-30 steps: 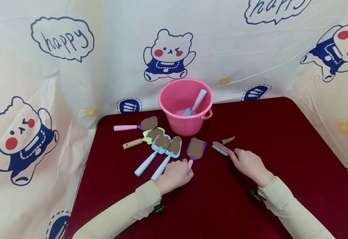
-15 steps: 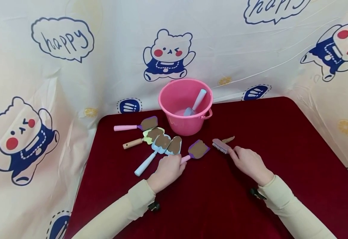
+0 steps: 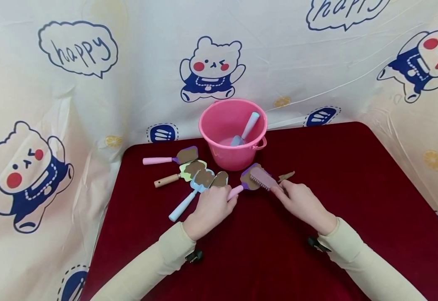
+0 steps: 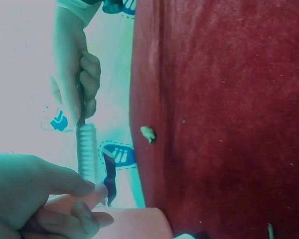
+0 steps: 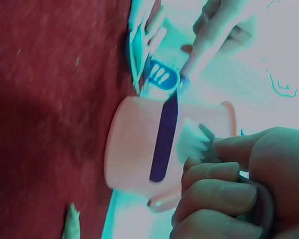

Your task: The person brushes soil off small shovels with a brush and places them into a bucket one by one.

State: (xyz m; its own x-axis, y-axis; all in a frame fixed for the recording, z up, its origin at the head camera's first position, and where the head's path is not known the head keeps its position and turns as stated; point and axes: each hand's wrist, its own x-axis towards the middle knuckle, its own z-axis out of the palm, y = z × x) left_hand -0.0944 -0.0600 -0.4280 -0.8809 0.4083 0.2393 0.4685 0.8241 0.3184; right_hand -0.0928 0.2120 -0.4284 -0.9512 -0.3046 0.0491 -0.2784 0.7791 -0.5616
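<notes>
My left hand [image 3: 210, 210] grips the pink handle of a small purple toy shovel [image 3: 246, 180], whose blade bears a layer of brown, mud-like matter. Seen from the side in the right wrist view, that blade [image 5: 164, 139] is raised off the table. In my right hand [image 3: 304, 205] is a mauve scrubbing brush [image 3: 263, 177] held by its handle, its head over the shovel's blade with the bristles facing down. Below my left hand, a light blue shovel [image 3: 220, 179] with brown on its blade is partly hidden.
More brown-smeared shovels lie at left: one with a blue handle [image 3: 182, 206], a green one [image 3: 187, 172], and a purple one with a pink handle [image 3: 157, 161]. Behind stands a pink bucket [image 3: 232, 156] holding another shovel [image 3: 250, 126]. A brown scrap [image 3: 287, 175] lies on the red cloth [image 3: 339, 163].
My left hand has shifted left and lifted, turning the shovel's blade toward the right. My right hand has brought the brush leftward onto or over that blade.
</notes>
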